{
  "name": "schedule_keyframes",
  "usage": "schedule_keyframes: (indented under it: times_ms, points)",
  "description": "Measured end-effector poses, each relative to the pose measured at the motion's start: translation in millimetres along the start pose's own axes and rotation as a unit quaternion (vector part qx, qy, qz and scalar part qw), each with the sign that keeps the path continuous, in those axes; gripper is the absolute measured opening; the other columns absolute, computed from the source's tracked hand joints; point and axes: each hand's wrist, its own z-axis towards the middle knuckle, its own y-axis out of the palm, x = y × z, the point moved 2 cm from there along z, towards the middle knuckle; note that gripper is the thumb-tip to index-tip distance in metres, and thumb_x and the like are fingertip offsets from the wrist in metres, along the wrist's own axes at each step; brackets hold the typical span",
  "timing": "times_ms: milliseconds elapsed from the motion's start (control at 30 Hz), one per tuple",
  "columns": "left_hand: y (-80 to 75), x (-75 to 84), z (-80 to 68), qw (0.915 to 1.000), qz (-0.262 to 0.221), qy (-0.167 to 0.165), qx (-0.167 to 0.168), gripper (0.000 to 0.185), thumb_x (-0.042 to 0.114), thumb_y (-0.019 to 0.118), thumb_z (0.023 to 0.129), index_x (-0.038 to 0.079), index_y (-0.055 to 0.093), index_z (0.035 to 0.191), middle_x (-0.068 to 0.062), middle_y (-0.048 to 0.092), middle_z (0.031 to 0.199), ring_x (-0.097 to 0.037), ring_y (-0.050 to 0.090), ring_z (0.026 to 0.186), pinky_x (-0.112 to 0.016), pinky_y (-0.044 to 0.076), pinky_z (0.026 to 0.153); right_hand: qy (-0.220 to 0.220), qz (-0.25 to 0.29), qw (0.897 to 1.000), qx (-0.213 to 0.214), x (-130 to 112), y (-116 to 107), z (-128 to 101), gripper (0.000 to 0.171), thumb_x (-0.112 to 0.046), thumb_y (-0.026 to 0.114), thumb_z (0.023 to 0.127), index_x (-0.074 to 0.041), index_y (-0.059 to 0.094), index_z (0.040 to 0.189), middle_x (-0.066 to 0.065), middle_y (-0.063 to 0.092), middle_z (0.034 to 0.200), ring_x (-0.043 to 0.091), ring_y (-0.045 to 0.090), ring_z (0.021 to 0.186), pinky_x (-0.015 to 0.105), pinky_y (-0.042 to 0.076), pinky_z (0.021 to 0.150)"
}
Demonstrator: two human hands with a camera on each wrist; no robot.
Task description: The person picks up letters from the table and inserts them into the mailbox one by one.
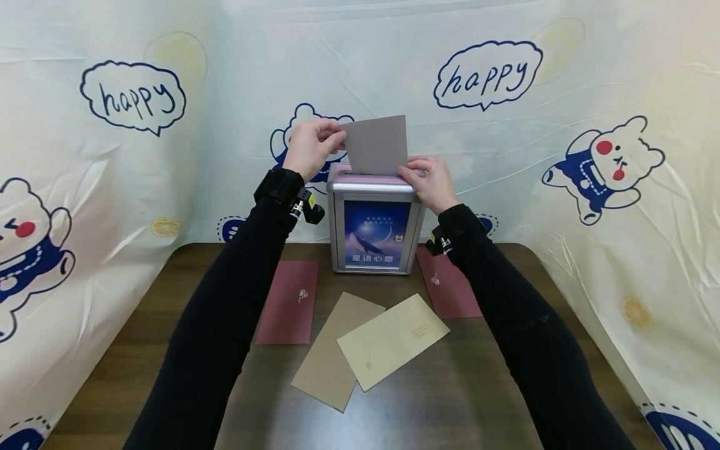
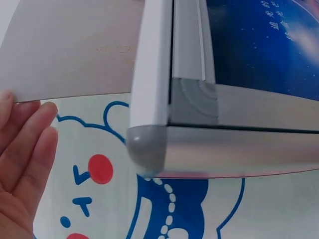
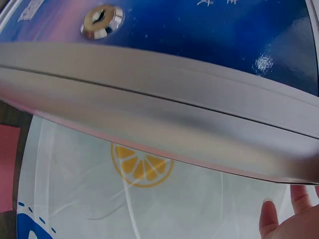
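A grey-brown envelope (image 1: 377,145) stands upright at the slot in the pink top of a silver-framed ballot box (image 1: 374,184). My left hand (image 1: 314,147) pinches its upper left edge between thumb and fingers. At the lower right corner, my right hand (image 1: 430,181) pinches the envelope, its thumb tip low over the box top. In the left wrist view, faint gold print shows on the envelope (image 2: 75,50), partly hidden behind the box frame. The right wrist view catches the fingers of my right hand (image 3: 294,219) beside the box edge; their tips are partly hidden.
A cream envelope (image 1: 394,342) overlaps a tan envelope (image 1: 329,356) on the brown table (image 1: 416,412). Red envelopes lie left (image 1: 288,303) and right (image 1: 450,287) of the box. A lock (image 3: 102,22) sits on the box front. Behind hangs a printed curtain (image 1: 394,75).
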Motion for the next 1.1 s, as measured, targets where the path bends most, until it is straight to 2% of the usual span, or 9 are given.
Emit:
schedule_keyframes:
  times_ms: [167, 333, 400, 433, 600, 733, 900, 1100]
  points:
    - [7.0, -10.5, -4.6, 0.9984, 0.053, -0.009, -0.018, 0.023, 0.021, 0.060, 0.099, 0.009, 0.069, 0.116, -0.005, 0.068, 0.112, -0.014, 0.063, 0.100, -0.025, 0.049, 0.089, -0.010, -0.028, 1.000, -0.009, -5.6, 0.2, 0.2, 0.027, -0.025, 0.068, 0.094, 0.000, 0.070, 0.105, 0.015, 0.061, 0.120, 0.028, 0.047, 0.122, 0.037, 0.031, 0.106]
    - [14.2, -22.6, -10.1, 0.9941, 0.107, 0.002, -0.018, 0.020, 0.020, 0.060, 0.099, 0.009, 0.070, 0.112, -0.005, 0.066, 0.118, -0.017, 0.059, 0.105, -0.030, 0.046, 0.092, -0.016, -0.071, 0.997, -0.016, -14.7, 1.4, -0.7, 0.023, -0.025, 0.066, 0.095, -0.005, 0.067, 0.104, 0.014, 0.060, 0.121, 0.030, 0.043, 0.123, 0.040, 0.027, 0.107]
    - [15.8, -26.8, -12.1, 0.9940, 0.107, -0.003, -0.020, 0.019, 0.019, 0.062, 0.098, 0.008, 0.070, 0.111, -0.006, 0.064, 0.123, -0.020, 0.060, 0.103, -0.033, 0.048, 0.090, -0.019, -0.068, 0.997, -0.013, -16.5, 1.5, -0.8, 0.020, -0.024, 0.065, 0.096, -0.005, 0.067, 0.104, 0.013, 0.061, 0.121, 0.030, 0.044, 0.123, 0.038, 0.028, 0.107]
    - [16.6, -29.2, -12.7, 0.9935, 0.112, -0.002, -0.021, 0.019, 0.019, 0.063, 0.097, 0.008, 0.071, 0.111, -0.005, 0.063, 0.126, -0.020, 0.059, 0.108, -0.034, 0.047, 0.093, -0.021, -0.063, 0.998, -0.011, -16.7, 1.3, -0.8, 0.020, -0.023, 0.064, 0.096, -0.005, 0.067, 0.104, 0.013, 0.061, 0.121, 0.029, 0.045, 0.123, 0.038, 0.028, 0.107]
    - [20.0, -39.9, -16.6, 0.9890, 0.141, 0.006, -0.042, 0.020, 0.019, 0.064, 0.097, 0.007, 0.071, 0.110, -0.007, 0.063, 0.123, -0.021, 0.056, 0.113, -0.036, 0.042, 0.100, -0.024, -0.074, 0.997, -0.002, -17.3, 1.1, -1.1, 0.018, -0.020, 0.064, 0.097, -0.006, 0.071, 0.105, 0.012, 0.063, 0.117, 0.028, 0.047, 0.122, 0.036, 0.029, 0.108]
    - [19.6, -45.4, -18.7, 0.9861, 0.161, 0.003, -0.042, 0.020, 0.021, 0.062, 0.098, 0.009, 0.071, 0.111, -0.007, 0.061, 0.125, -0.021, 0.051, 0.121, -0.037, 0.036, 0.106, -0.023, -0.094, 0.995, -0.002, -16.6, 3.5, -1.1, 0.021, -0.022, 0.066, 0.095, -0.005, 0.074, 0.105, 0.012, 0.064, 0.114, 0.028, 0.048, 0.120, 0.038, 0.031, 0.106]
    - [20.0, -45.1, -19.0, 0.9867, 0.158, 0.001, -0.037, 0.021, 0.022, 0.062, 0.098, 0.009, 0.072, 0.111, -0.007, 0.059, 0.130, -0.022, 0.048, 0.127, -0.037, 0.032, 0.110, -0.018, -0.109, 0.994, -0.001, -13.9, 5.0, -0.7, 0.022, -0.023, 0.068, 0.094, -0.004, 0.075, 0.104, 0.012, 0.065, 0.114, 0.028, 0.049, 0.119, 0.039, 0.031, 0.105]
    - [22.5, -41.5, -17.5, 0.9865, 0.159, 0.019, -0.033, 0.020, 0.021, 0.064, 0.097, 0.009, 0.073, 0.110, -0.007, 0.061, 0.127, -0.020, 0.047, 0.129, -0.034, 0.030, 0.111, -0.010, -0.089, 0.996, 0.003, -11.5, 1.2, -4.3, 0.024, -0.022, 0.067, 0.095, -0.002, 0.073, 0.106, 0.014, 0.062, 0.118, 0.028, 0.047, 0.121, 0.036, 0.030, 0.106]
